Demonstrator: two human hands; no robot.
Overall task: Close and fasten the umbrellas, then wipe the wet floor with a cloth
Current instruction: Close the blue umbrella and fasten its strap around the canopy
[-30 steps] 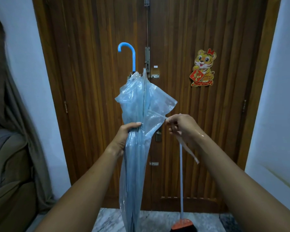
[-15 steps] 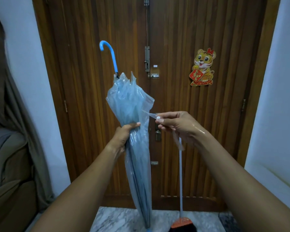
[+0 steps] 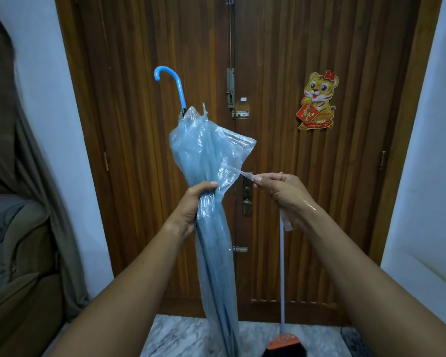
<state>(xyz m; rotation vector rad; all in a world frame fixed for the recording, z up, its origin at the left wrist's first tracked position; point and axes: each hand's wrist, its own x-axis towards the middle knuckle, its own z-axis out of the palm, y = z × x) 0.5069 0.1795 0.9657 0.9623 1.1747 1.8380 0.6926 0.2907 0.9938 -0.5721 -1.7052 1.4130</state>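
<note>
A folded, see-through blue umbrella [image 3: 211, 161] stands upright in front of me, its blue hooked handle [image 3: 174, 85] pointing up and tilted left. My left hand [image 3: 191, 204] is wrapped around the gathered canopy at its middle. My right hand [image 3: 283, 191] pinches the thin clear fastening strap [image 3: 242, 174] and holds it taut to the right of the canopy. Water glistens on my right wrist. The umbrella's tip is hidden below the frame edge. No cloth is in view.
A dark wooden double door [image 3: 281, 150] with bolts and a tiger sticker [image 3: 318, 100] fills the background. A broom [image 3: 283, 305] with an orange head leans against it at lower right. A brown sofa [image 3: 13, 253] and curtain sit at left. Marble floor [image 3: 180, 336] lies below.
The umbrella has tilted and swung left, then partly back, with the handle leaning left. My right hand moved right, pulling the strap out taut from the canopy. My left hand keeps its grip.
</note>
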